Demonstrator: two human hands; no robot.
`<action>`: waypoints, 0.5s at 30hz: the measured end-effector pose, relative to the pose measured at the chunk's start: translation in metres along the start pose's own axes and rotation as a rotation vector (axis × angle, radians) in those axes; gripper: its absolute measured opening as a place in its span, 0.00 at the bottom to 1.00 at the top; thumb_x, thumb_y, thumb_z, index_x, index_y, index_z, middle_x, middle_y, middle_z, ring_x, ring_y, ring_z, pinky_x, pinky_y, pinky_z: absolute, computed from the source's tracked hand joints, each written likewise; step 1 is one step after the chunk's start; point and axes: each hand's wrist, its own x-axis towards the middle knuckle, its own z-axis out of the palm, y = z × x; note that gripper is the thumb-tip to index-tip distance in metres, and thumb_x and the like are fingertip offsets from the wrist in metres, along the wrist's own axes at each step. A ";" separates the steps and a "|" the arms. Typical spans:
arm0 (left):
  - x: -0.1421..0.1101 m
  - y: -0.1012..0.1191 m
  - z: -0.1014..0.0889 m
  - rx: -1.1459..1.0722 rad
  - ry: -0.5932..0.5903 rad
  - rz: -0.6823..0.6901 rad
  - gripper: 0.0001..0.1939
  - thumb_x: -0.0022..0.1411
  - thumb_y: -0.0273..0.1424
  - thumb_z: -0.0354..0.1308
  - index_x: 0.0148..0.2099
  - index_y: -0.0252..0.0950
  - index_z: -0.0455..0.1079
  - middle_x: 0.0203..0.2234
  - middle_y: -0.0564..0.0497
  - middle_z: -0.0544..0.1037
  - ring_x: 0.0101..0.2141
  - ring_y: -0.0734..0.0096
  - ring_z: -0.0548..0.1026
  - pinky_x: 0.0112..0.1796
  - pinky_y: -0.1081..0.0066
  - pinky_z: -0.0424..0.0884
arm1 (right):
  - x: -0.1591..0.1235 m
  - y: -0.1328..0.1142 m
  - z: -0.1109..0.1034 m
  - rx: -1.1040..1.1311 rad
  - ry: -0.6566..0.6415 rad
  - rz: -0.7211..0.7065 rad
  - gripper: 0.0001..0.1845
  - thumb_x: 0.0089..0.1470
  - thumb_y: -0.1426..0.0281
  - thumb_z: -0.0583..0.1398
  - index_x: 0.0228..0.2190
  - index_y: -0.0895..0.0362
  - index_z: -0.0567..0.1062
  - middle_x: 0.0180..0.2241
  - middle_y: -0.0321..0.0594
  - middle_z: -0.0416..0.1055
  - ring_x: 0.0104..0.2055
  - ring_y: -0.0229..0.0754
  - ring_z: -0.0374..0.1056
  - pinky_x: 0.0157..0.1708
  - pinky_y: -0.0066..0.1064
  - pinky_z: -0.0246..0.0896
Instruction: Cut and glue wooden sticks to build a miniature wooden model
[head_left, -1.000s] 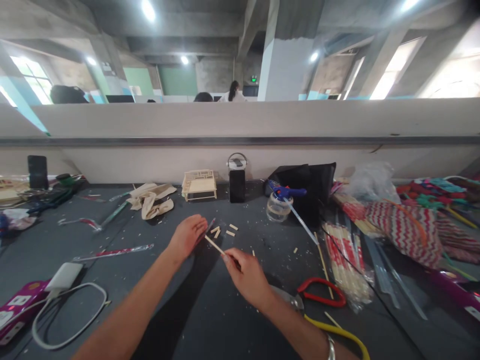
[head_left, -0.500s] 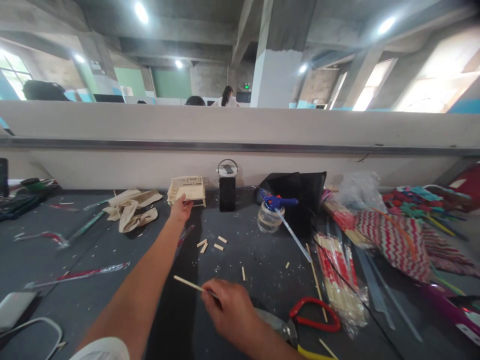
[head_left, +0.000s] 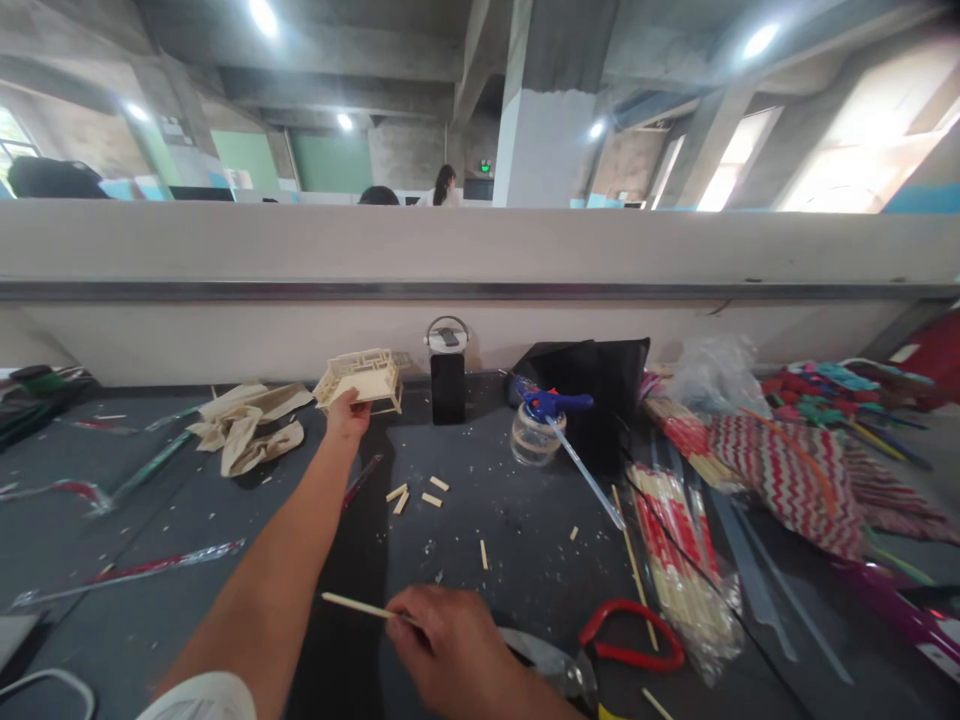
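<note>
My left hand (head_left: 346,412) reaches far across the dark table and grips the small pale wooden lattice model (head_left: 363,375), which is tilted up off the surface. Close to me, my right hand (head_left: 450,650) pinches a thin wooden stick (head_left: 358,606) that points left. Short cut wooden pieces (head_left: 412,493) lie on the table between the two hands.
A black speaker-like box (head_left: 448,380) stands by the partition. A blue glue gun (head_left: 555,408) rests on a glass jar (head_left: 534,438). Red-handled cutters (head_left: 626,640), packs of chopsticks (head_left: 679,560), beige cloth (head_left: 244,425) and colourful woven fabric (head_left: 795,470) lie around.
My left hand left the stick, stretched forward to the lattice model and lifted it off the table. My right hand drew back toward me with the stick.
</note>
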 end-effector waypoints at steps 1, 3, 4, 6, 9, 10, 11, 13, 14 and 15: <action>-0.003 0.005 0.000 -0.010 -0.001 -0.002 0.14 0.64 0.31 0.54 0.51 0.33 0.66 0.44 0.46 0.72 0.39 0.68 0.73 0.38 0.64 0.73 | -0.001 -0.001 0.000 0.000 0.001 -0.004 0.09 0.58 0.68 0.53 0.34 0.53 0.74 0.31 0.37 0.77 0.34 0.39 0.73 0.32 0.24 0.57; -0.011 0.016 -0.002 -0.031 -0.005 -0.011 0.10 0.63 0.23 0.51 0.47 0.32 0.67 0.36 0.49 0.74 0.34 0.74 0.74 0.34 0.72 0.74 | -0.002 -0.003 0.000 -0.010 0.003 -0.016 0.09 0.58 0.68 0.53 0.33 0.53 0.74 0.30 0.36 0.77 0.33 0.38 0.73 0.31 0.24 0.57; -0.016 0.022 -0.003 -0.042 -0.011 -0.016 0.09 0.62 0.20 0.50 0.44 0.31 0.67 0.32 0.50 0.74 0.31 0.76 0.74 0.31 0.76 0.74 | -0.002 -0.003 0.000 -0.017 0.003 -0.022 0.10 0.58 0.68 0.53 0.33 0.53 0.74 0.30 0.36 0.77 0.33 0.38 0.73 0.31 0.24 0.56; -0.028 0.033 -0.005 -0.066 -0.032 -0.024 0.09 0.60 0.17 0.49 0.40 0.31 0.67 0.26 0.52 0.74 0.28 0.77 0.74 0.28 0.79 0.74 | -0.002 -0.005 -0.001 -0.028 -0.003 -0.031 0.10 0.59 0.69 0.53 0.33 0.53 0.74 0.30 0.35 0.77 0.33 0.38 0.73 0.31 0.24 0.56; -0.047 0.047 -0.010 -0.109 -0.073 -0.035 0.08 0.59 0.17 0.48 0.36 0.31 0.65 0.22 0.52 0.73 0.25 0.77 0.74 0.26 0.79 0.75 | -0.002 -0.008 -0.003 -0.032 -0.021 -0.043 0.10 0.58 0.69 0.53 0.34 0.53 0.74 0.31 0.36 0.77 0.33 0.37 0.73 0.31 0.24 0.56; -0.053 0.050 -0.011 -0.123 -0.088 -0.038 0.08 0.59 0.17 0.47 0.35 0.31 0.65 0.22 0.53 0.73 0.24 0.78 0.74 0.26 0.79 0.75 | -0.002 -0.008 -0.003 -0.035 -0.026 -0.048 0.10 0.59 0.69 0.53 0.34 0.54 0.74 0.31 0.36 0.77 0.34 0.37 0.73 0.31 0.24 0.56; -0.059 0.054 -0.013 -0.138 -0.105 -0.042 0.08 0.59 0.16 0.47 0.34 0.31 0.64 0.21 0.53 0.72 0.24 0.78 0.74 0.26 0.79 0.75 | -0.002 -0.008 -0.003 -0.039 -0.031 -0.052 0.10 0.59 0.69 0.53 0.34 0.54 0.74 0.31 0.36 0.77 0.34 0.38 0.73 0.31 0.24 0.56; -0.068 0.059 -0.017 -0.163 -0.141 -0.049 0.08 0.59 0.16 0.46 0.33 0.31 0.64 0.20 0.54 0.71 0.23 0.78 0.74 0.27 0.78 0.76 | -0.003 -0.007 -0.003 -0.043 -0.033 -0.066 0.10 0.59 0.69 0.53 0.33 0.54 0.74 0.31 0.36 0.77 0.34 0.38 0.73 0.31 0.24 0.56; -0.072 0.061 -0.019 -0.174 -0.160 -0.052 0.08 0.59 0.17 0.46 0.33 0.31 0.64 0.19 0.54 0.71 0.23 0.78 0.74 0.27 0.78 0.76 | -0.003 -0.007 -0.002 -0.045 -0.032 -0.073 0.10 0.59 0.69 0.53 0.33 0.54 0.74 0.31 0.36 0.77 0.34 0.38 0.73 0.31 0.24 0.55; -0.076 0.063 -0.020 -0.184 -0.178 -0.055 0.08 0.60 0.17 0.46 0.33 0.31 0.64 0.19 0.54 0.71 0.23 0.78 0.74 0.27 0.77 0.76 | -0.004 -0.006 -0.001 -0.046 -0.030 -0.080 0.10 0.59 0.68 0.53 0.33 0.53 0.74 0.31 0.36 0.77 0.34 0.37 0.73 0.31 0.24 0.55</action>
